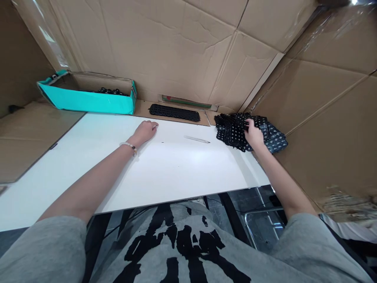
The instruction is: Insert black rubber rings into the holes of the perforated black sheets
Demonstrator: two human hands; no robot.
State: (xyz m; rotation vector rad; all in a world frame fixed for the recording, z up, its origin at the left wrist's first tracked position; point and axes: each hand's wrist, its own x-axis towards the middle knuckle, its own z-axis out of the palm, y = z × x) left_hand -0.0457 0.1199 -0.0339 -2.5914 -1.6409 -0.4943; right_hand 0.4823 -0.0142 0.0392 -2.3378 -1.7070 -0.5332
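At the back right of the white table [182, 169] lies a heap of black pieces with white dots [229, 131], overlapping one another; I cannot tell their material. My right hand [253, 134] is over this heap, its fingers closed in a pinch at one of the dotted pieces. On the table's left half rests my left hand [145, 133], fingers curled inward; whatever they may hold is hidden. Between the hands is a thin, pale pen-like stick [196, 139] with a dark tip, lying flat.
A turquoise-sided open box [94, 101] with black pieces inside stands at the back left. A long black perforated tray-like thing [174, 113] lies along the back edge. Cardboard walls [153, 47] enclose the back and sides. A metal-edged stool [262, 228] is below right.
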